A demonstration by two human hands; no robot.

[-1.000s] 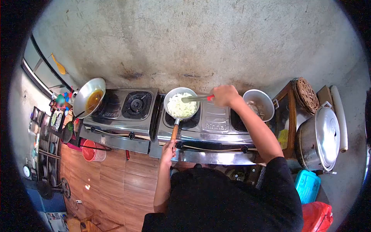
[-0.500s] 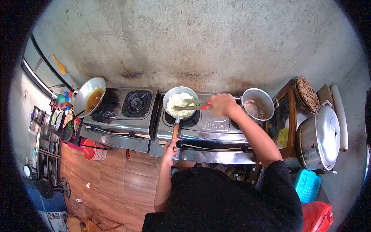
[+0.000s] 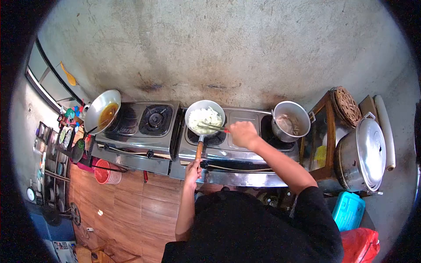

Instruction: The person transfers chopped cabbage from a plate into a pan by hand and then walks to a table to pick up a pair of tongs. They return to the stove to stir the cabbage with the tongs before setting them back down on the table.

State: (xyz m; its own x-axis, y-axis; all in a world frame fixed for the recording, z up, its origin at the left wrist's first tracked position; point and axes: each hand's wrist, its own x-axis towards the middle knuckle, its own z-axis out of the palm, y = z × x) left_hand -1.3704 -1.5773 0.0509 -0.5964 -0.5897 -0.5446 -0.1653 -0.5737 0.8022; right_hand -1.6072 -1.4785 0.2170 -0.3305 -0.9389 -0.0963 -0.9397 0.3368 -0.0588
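Note:
My left hand (image 3: 193,173) is closed around the wooden handle of a small saucepan (image 3: 199,151), which rests on the burner left of centre. Pale, whitish-green chunky food (image 3: 205,116) fills the pan's bottom. In my right hand (image 3: 244,133) are metal tongs (image 3: 213,126) with red on the grip, held low from the right. Their tips are in the food near the front of the pan. The fingers of my right hand are wrapped and partly hidden.
A metal pot (image 3: 291,120) with some liquid stands on the right burner. A wok (image 3: 97,105) holding brown oil sits at the far left, beside a bare burner (image 3: 155,119). A large lidded pot (image 3: 370,153) and a wooden cabinet (image 3: 322,136) are on the right.
My right hand has moved slightly left and lower, and the tongs' arms, apart before, now look closer together. The food lies more loosely heaped. My left hand stays on the handle.

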